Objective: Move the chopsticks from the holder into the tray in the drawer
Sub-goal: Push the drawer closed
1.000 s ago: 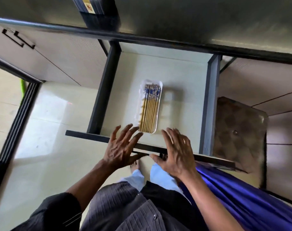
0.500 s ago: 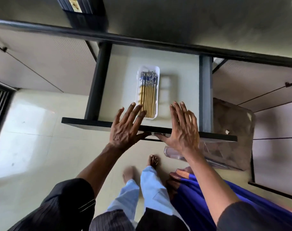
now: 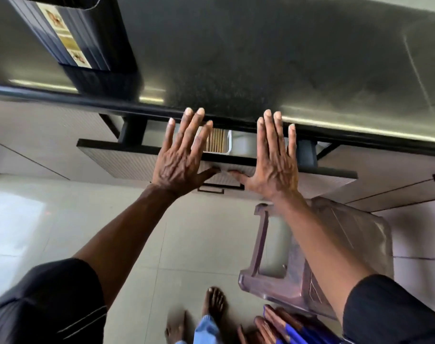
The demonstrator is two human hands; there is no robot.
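Left hand [image 3: 180,160] and right hand [image 3: 273,167] flat and spread against the drawer [image 3: 122,158] front, fingers splayed, grasping nothing. Chopsticks [image 3: 215,142] lying in the white tray [image 3: 228,145] inside, only a sliver visible below the counter [image 3: 261,58]. Dark holder [image 3: 70,38] on the counter, seemingly empty.

The drawer [image 3: 127,157] holds a white tray [image 3: 228,142] of chopsticks [image 3: 217,141]. On the table [image 3: 261,58] above, far left, stands a dark holder [image 3: 72,33].
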